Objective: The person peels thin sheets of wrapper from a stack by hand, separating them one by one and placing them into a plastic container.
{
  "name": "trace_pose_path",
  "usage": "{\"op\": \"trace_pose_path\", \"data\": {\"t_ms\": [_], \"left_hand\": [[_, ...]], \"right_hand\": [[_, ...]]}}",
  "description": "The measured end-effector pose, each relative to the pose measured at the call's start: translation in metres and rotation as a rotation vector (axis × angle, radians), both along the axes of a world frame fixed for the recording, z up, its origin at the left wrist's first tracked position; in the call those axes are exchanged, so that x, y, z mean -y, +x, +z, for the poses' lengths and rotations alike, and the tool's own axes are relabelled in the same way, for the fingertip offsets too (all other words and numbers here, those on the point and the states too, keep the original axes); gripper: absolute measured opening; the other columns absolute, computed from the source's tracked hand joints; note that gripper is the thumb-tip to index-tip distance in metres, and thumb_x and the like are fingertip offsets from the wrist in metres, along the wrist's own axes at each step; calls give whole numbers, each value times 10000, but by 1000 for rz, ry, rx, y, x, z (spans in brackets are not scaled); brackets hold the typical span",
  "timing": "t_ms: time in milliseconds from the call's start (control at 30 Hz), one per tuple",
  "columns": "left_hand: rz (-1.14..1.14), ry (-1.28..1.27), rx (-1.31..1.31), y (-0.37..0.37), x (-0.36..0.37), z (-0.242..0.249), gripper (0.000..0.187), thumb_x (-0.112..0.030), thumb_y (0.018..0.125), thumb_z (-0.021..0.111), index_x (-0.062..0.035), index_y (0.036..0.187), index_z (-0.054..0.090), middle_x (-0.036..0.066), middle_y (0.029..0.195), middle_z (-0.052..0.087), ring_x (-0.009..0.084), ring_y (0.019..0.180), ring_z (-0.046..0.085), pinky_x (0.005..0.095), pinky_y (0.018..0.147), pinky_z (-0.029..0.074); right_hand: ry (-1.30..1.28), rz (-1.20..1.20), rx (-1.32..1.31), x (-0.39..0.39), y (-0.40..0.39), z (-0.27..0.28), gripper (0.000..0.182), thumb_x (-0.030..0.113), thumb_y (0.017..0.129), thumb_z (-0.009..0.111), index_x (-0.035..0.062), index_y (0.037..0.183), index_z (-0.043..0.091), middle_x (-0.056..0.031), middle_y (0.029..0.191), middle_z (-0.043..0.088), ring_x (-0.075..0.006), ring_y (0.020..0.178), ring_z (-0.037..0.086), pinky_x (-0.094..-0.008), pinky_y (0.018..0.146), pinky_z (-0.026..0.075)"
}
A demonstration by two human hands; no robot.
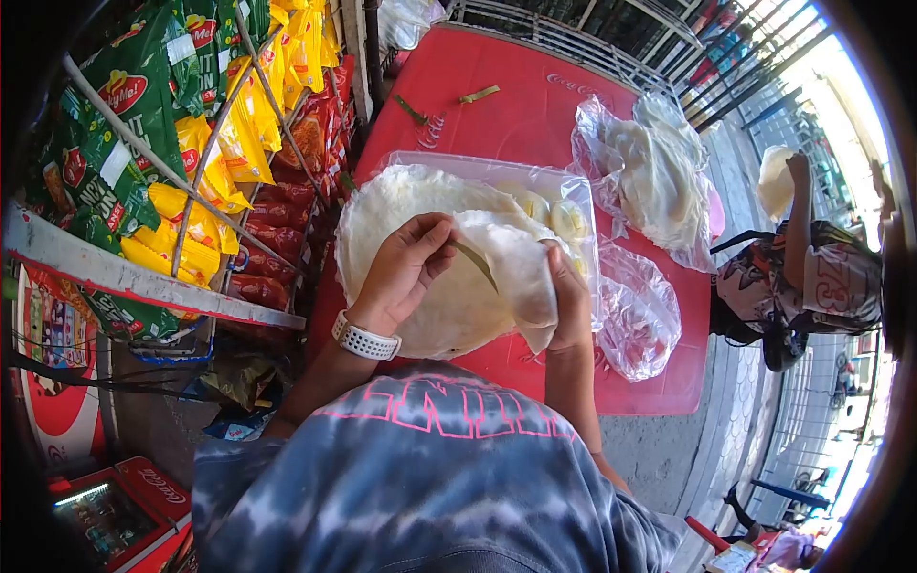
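A large stack of thin, round, whitish wrapper sheets (420,306) lies in front of me on a clear plastic tray (478,162). My right hand (568,301) grips the edge of a lifted, folded wrapper (521,263), thumb on top. At the left side of that fold, my left hand (411,272) pinches one end of a narrow green strip (475,265), fingertips right at the wrapper's edge. The strip runs down from those fingers along the fold. Pale rounded pieces (564,220) sit in the tray behind the right hand.
The red table (487,57) bears two short green strips (479,94), a plastic bag of white sheets (650,177) and a clear crumpled bag (635,315). Snack packs (124,95) hang on a rack at left. Another person (798,277) at right holds a white round sheet.
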State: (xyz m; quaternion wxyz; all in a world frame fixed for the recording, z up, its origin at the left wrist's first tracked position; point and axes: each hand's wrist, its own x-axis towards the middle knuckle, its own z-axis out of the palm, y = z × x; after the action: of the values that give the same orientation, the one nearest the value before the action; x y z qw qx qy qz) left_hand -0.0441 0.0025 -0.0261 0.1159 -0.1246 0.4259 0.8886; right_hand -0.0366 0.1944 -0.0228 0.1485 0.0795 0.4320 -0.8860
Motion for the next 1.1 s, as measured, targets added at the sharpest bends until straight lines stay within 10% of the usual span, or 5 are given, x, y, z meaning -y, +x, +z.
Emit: {"op": "trace_pose_path", "data": {"t_ms": [300, 667, 967, 1000, 1100], "left_hand": [[138, -512, -314, -10, 25, 23, 161, -107, 804, 566, -32, 945, 548, 16, 789, 573, 75, 668, 556, 205, 637, 472], [25, -1407, -740, -125, 18, 1, 415, -184, 786, 591, -19, 1134, 437, 159, 1048, 532, 202, 877, 577, 285, 761, 449], [-195, -842, -509, -51, 63, 20, 407, -173, 820, 545, -24, 1169, 401, 125, 1160, 464, 172, 919, 542, 262, 779, 429], [-166, -835, -505, -47, 69, 21, 398, -168, 822, 542, -23, 1165, 403, 121, 1157, 465, 169, 924, 534, 262, 777, 429], [-94, -886, -454, -34, 82, 26, 362, -158, 825, 533, -5, 1132, 418, 103, 1128, 481, 168, 946, 510, 266, 778, 427]], "right_hand": [[-155, -385, -79, -66, -24, 23, 403, 311, 890, 354, 22, 1159, 433, -126, 1095, 516, -233, 979, 522, -373, 834, 428], [53, 27, -216, -70, -119, 68, 258, 250, 866, 451, 27, 960, 541, -71, 881, 592, -133, 736, 581, -251, 648, 475], [161, -350, -275, -254, -268, 33, 372, 312, 897, 330, 28, 1090, 471, -101, 1033, 544, -207, 863, 555, -334, 759, 464], [719, -448, -664, -304, -278, -12, 384, 311, 903, 316, 15, 1108, 450, -102, 1024, 537, -210, 871, 552, -328, 741, 465], [874, -774, 250, -302, -225, -28, 403, 290, 771, 496, 17, 1067, 484, -91, 920, 535, -185, 763, 531, -297, 648, 435]]}}
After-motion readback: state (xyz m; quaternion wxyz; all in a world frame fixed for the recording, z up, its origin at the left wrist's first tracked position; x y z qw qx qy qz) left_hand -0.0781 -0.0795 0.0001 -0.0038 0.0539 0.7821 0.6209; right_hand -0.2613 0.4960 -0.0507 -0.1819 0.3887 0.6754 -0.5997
